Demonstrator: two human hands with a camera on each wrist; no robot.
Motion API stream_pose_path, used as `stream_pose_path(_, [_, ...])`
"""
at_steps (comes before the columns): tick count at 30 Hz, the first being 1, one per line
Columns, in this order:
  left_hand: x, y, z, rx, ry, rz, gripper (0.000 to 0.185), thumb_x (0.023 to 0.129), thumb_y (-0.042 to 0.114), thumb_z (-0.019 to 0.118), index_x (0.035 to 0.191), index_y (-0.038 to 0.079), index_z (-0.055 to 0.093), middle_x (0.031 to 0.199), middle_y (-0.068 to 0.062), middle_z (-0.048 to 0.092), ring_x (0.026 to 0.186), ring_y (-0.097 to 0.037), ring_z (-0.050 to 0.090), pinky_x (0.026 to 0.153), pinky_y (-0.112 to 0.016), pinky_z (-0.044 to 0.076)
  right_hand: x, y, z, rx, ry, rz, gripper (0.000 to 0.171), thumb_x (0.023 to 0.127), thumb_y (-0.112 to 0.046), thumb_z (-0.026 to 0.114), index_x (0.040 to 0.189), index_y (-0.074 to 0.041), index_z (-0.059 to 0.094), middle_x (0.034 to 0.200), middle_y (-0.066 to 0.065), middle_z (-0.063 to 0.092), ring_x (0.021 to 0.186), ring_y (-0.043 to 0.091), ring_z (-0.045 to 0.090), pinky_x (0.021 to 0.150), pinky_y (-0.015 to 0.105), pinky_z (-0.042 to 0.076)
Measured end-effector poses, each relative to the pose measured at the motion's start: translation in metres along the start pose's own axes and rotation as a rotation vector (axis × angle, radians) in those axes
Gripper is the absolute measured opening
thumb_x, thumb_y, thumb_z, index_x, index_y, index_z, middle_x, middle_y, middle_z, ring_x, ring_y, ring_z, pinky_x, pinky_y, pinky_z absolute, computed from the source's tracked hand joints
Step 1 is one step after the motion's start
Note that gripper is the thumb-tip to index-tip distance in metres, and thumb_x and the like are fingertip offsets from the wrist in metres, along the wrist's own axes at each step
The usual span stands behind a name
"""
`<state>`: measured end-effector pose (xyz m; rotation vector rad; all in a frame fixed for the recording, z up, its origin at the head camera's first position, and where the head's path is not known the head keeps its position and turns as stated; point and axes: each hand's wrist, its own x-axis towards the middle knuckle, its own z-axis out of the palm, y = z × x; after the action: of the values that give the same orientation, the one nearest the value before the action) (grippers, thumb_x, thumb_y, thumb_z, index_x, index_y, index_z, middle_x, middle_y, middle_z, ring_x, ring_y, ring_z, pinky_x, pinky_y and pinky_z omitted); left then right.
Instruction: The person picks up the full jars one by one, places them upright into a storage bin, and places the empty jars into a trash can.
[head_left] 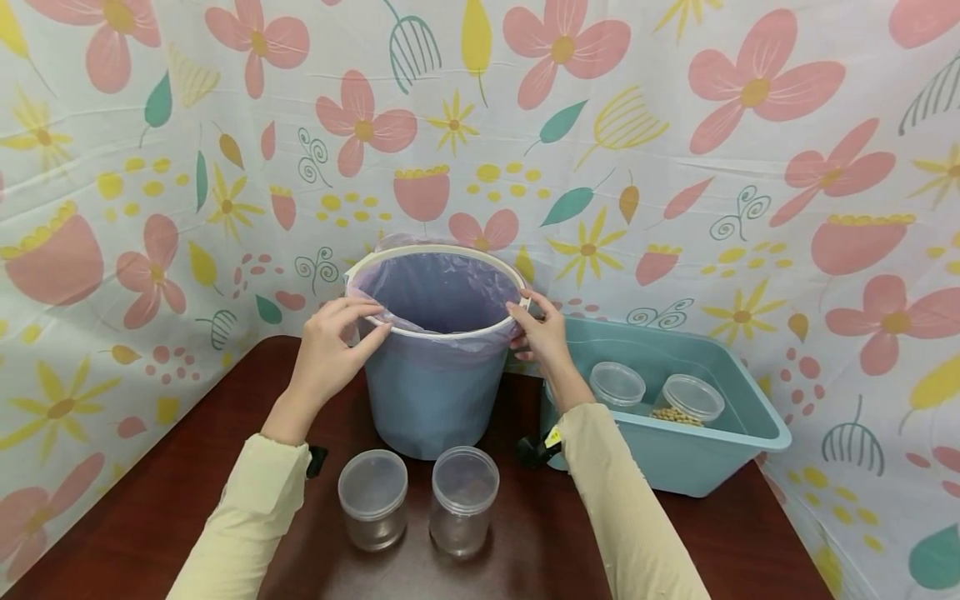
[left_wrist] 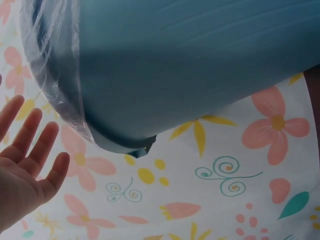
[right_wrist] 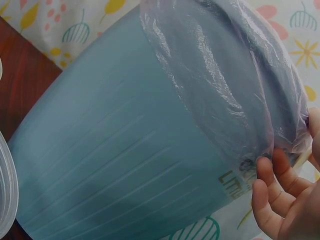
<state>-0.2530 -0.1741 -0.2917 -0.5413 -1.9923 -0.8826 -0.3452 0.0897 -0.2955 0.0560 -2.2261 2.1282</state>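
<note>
A blue bucket stands at the back of the dark wooden table. It is lined with a thin purple bag held under a white ring. My left hand is at the bucket's left rim, thumb along the top. In the left wrist view its fingers are straight and a little off the bucket wall. My right hand holds the right rim, thumb on top and fingers curled under the bag's folded edge.
Two lidded clear jars stand in front of the bucket, between my forearms. A teal tub at the right holds two more lidded jars, one with beans. Flowered cloth walls in the table.
</note>
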Motion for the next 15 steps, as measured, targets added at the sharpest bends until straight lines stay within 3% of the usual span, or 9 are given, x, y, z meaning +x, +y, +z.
stream_pose_path(7, [-0.014, -0.001, 0.002, -0.015, 0.009, 0.016, 0.021, 0.071, 0.007, 0.074, 0.09, 0.0, 0.069, 0.093, -0.009, 0.064, 0.093, -0.024, 0.055, 0.08, -0.038, 0.041, -0.001, 0.0, 0.0, -0.001, -0.008, 0.0, 0.049, 0.083, -0.029, 0.063, 0.129, -0.021, 0.047, 0.055, 0.0, 0.05, 0.043, 0.015, 0.053, 0.04, 0.027, 0.044])
stream_pose_path(15, [-0.029, 0.002, 0.005, 0.004, 0.008, 0.002, 0.018, 0.072, 0.008, 0.073, 0.088, 0.002, 0.07, 0.093, -0.009, 0.064, 0.092, -0.024, 0.054, 0.078, -0.042, 0.039, 0.001, 0.001, -0.001, 0.009, -0.006, -0.007, 0.049, 0.083, -0.029, 0.064, 0.128, -0.021, 0.048, 0.057, -0.001, 0.05, 0.044, 0.015, 0.053, 0.04, 0.026, 0.044])
